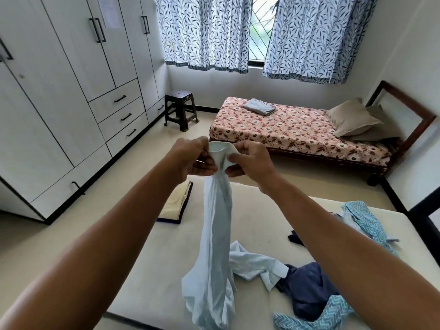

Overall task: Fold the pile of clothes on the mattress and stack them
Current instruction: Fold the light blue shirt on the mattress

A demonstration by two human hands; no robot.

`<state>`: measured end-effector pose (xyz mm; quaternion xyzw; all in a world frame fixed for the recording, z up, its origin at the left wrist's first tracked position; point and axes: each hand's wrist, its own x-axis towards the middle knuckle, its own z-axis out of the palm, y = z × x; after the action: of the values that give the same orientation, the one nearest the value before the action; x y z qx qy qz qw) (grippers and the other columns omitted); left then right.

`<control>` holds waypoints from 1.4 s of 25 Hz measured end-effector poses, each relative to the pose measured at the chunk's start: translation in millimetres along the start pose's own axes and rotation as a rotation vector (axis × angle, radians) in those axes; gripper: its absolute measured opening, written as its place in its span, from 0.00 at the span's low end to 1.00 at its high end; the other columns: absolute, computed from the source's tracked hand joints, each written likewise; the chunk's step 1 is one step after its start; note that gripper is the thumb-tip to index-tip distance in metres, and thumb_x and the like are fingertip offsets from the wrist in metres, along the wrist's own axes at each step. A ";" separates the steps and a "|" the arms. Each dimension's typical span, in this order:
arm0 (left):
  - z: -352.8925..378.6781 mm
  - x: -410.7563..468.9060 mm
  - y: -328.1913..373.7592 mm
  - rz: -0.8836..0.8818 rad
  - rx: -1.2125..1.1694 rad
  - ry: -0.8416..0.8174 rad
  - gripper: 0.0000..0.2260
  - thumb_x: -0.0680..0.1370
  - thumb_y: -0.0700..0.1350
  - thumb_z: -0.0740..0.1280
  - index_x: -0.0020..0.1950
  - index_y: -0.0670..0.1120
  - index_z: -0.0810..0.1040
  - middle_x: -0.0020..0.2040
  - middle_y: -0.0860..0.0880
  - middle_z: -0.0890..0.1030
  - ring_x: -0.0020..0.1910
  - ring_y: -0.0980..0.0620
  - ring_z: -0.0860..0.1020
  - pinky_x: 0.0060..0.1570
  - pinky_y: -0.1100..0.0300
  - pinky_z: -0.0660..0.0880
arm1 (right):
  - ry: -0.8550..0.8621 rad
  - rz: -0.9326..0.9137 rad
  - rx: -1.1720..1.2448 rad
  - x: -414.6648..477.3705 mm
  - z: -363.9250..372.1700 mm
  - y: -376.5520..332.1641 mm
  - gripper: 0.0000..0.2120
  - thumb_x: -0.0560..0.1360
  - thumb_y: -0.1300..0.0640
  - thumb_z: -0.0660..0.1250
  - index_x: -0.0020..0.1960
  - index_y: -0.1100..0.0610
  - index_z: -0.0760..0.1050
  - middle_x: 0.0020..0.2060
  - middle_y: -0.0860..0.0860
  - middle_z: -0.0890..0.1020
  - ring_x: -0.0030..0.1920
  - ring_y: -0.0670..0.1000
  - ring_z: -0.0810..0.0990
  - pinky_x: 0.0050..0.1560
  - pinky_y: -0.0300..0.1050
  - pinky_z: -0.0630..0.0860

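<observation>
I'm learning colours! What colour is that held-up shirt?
It is a pale blue cloth shirt, head view.

Wardrobe (pixel 59 91), stool (pixel 181 110), bed (pixel 297 132), curtains (pixel 204 32)

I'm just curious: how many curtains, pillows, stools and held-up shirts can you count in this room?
curtains: 2
pillows: 2
stool: 1
shirt held up: 1
Total: 6

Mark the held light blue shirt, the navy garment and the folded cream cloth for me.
light blue shirt (pixel 215 234), head view, on its hanging middle.
navy garment (pixel 307 289), head view, on its crumpled middle.
folded cream cloth (pixel 177 203), head view, on its top face.
</observation>
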<state>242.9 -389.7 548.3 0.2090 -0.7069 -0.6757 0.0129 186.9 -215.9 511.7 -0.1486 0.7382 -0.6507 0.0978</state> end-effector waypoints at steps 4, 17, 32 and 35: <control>0.0 0.2 4.7 0.050 0.067 -0.055 0.09 0.80 0.41 0.63 0.42 0.39 0.77 0.33 0.42 0.82 0.30 0.47 0.82 0.35 0.55 0.81 | -0.344 -0.013 -0.157 2.4 4.9 -10.5 0.18 0.76 0.64 0.73 0.65 0.59 0.77 0.53 0.60 0.84 0.49 0.55 0.87 0.45 0.54 0.85; 8.0 25.3 -150.4 0.158 0.854 -0.235 0.20 0.79 0.52 0.73 0.61 0.37 0.81 0.50 0.41 0.86 0.42 0.44 0.86 0.45 0.49 0.84 | 0.018 0.063 0.416 38.6 -18.5 -5.7 0.13 0.78 0.65 0.71 0.61 0.64 0.79 0.50 0.59 0.86 0.50 0.59 0.86 0.54 0.61 0.84; 22.9 34.4 -49.5 0.503 0.345 -0.221 0.21 0.77 0.62 0.72 0.63 0.50 0.79 0.54 0.50 0.85 0.52 0.51 0.84 0.50 0.56 0.82 | -0.119 0.243 0.003 -19.4 -7.7 82.4 0.13 0.84 0.53 0.65 0.65 0.58 0.78 0.54 0.55 0.86 0.51 0.55 0.86 0.49 0.53 0.85; -10.8 32.0 -94.2 0.412 0.513 -0.236 0.34 0.70 0.68 0.76 0.71 0.55 0.73 0.65 0.53 0.79 0.61 0.51 0.78 0.56 0.56 0.79 | -0.059 0.192 0.348 -0.2 -14.3 28.5 0.12 0.86 0.55 0.60 0.61 0.58 0.79 0.50 0.55 0.87 0.51 0.54 0.86 0.48 0.50 0.84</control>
<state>243.1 -410.0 450.3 -0.0213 -0.8776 -0.4788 0.0143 179.7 -199.4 485.5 -0.0773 0.6222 -0.7515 0.2053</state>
